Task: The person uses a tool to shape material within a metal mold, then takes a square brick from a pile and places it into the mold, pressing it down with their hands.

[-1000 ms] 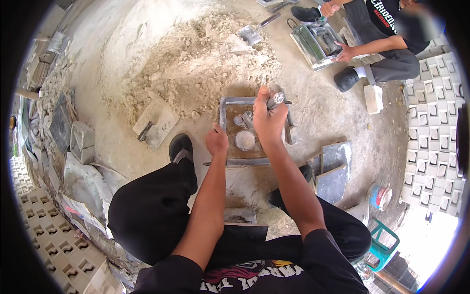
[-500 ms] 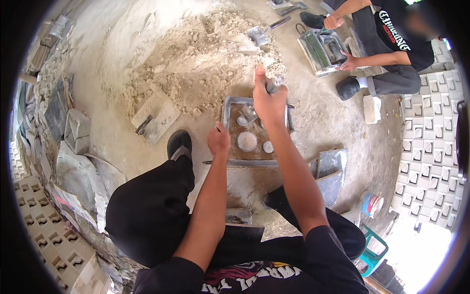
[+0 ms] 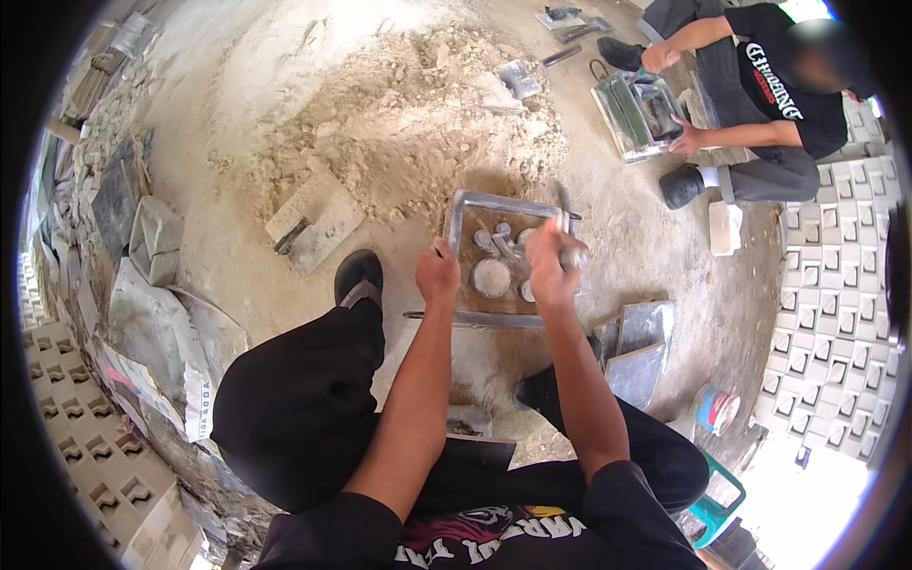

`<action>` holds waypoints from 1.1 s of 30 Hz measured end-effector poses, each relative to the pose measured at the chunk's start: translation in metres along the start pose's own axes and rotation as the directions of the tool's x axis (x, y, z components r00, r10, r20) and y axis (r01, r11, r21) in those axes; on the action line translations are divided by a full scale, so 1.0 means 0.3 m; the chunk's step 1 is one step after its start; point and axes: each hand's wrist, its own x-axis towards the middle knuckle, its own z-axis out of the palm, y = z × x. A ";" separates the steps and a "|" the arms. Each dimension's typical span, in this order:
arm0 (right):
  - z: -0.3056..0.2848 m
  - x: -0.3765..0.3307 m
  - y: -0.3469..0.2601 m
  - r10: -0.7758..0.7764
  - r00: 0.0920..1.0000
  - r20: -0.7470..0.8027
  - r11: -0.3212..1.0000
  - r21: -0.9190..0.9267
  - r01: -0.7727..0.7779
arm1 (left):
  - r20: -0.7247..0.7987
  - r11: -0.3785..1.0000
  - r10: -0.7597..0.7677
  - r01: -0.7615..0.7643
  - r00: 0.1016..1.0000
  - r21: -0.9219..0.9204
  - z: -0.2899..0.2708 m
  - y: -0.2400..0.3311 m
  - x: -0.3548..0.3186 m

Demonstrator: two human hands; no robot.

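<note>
Between my feet lies a rectangular grey metal mould frame (image 3: 503,199) with brown material inside. Several round pale pieces, such as the largest disc (image 3: 492,277), show within it, along with short bar-like pieces. My left hand (image 3: 438,274) is closed at the frame's left side, gripping its edge. Over the frame's right side, my right hand (image 3: 551,271) is wrapped round a grey tool (image 3: 574,256) with a rounded end. Motion blurs this hand, and the tool's kind cannot be made out.
Loose sandy material (image 3: 408,123) is heaped beyond the frame. A float (image 3: 318,233) rests at left, a trowel (image 3: 520,80) farther off. Dark slabs (image 3: 636,361) lie at right, near a small bucket (image 3: 717,410). A co-worker (image 3: 760,95) handles another mould (image 3: 641,114) at upper right.
My right hand has come down with the tool from above the frame's far part to its right side. My left hand stays at the frame. The whole view has shifted slightly.
</note>
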 end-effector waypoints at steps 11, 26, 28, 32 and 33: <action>-0.041 -0.018 -0.067 0.076 0.979 0.187 0.994 -0.091 -0.060 | 0.011 1.000 0.005 -0.005 1.000 0.011 0.022 -0.025 0.020; 0.028 -0.043 -0.070 -0.144 0.939 0.311 0.980 -0.090 0.180 | 0.007 0.999 0.033 -0.033 0.999 0.007 0.008 -0.004 0.013; 0.018 -0.042 -0.117 -0.046 0.928 0.369 0.989 -0.111 0.094 | 0.008 1.000 0.027 -0.027 1.000 -0.012 0.000 -0.004 0.010; 0.006 -0.031 -0.065 -0.079 0.928 0.364 0.993 -0.048 0.103 | 0.003 0.999 0.050 -0.050 0.999 0.014 0.018 -0.011 0.018; -0.001 -0.023 -0.065 -0.070 0.932 0.355 0.996 -0.032 0.087 | 0.022 0.999 0.038 -0.038 0.999 0.017 0.017 -0.005 0.013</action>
